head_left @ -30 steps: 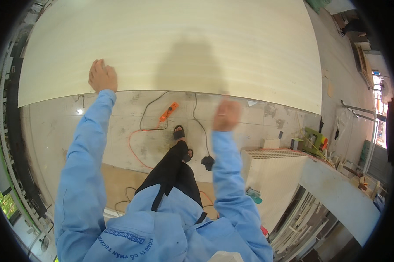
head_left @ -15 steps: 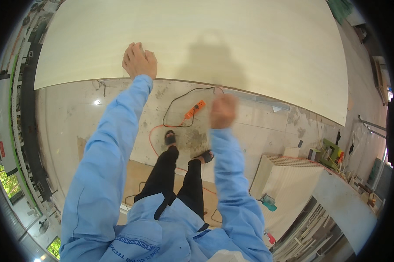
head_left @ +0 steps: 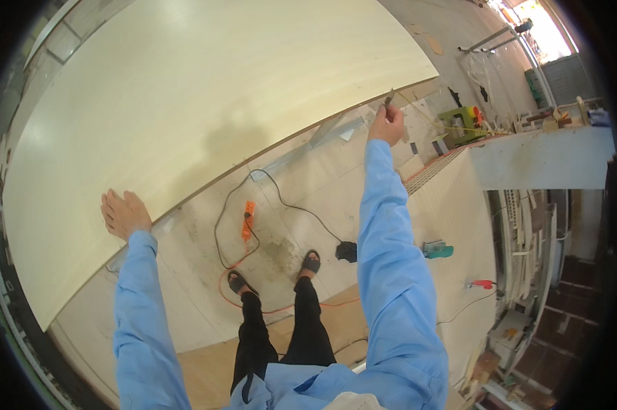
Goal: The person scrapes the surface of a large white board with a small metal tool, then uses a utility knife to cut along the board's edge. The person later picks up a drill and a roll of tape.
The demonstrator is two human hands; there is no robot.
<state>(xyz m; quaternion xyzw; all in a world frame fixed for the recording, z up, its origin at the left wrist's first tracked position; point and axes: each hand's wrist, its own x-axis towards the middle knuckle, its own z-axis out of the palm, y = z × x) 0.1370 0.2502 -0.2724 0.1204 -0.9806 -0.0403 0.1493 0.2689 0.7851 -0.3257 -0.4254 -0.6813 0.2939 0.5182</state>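
Note:
A large pale cream panel (head_left: 267,75) spreads across the upper view, its near edge running slantwise up to the right. My left hand (head_left: 126,214) lies on the panel close to that edge, fingers stretched out. At the panel's right end, my right hand (head_left: 387,125) pinches a small, thin, dark grey piece (head_left: 390,97), which sticks up from the fingertips beside the edge. Its exact kind is too small to make out. Both arms are in light blue sleeves.
On the floor lie an orange power strip (head_left: 248,220), its looping cables and a black object (head_left: 346,252). A workbench (head_left: 452,239) at right carries a teal power tool (head_left: 437,249), a red-handled item (head_left: 483,283) and a green machine (head_left: 461,124). Timber strips (head_left: 520,225) stand beyond.
The view has swung to the right. My right hand has moved out to the panel's right end, where the thin piece now shows. My left hand has gone from curled to spread flat.

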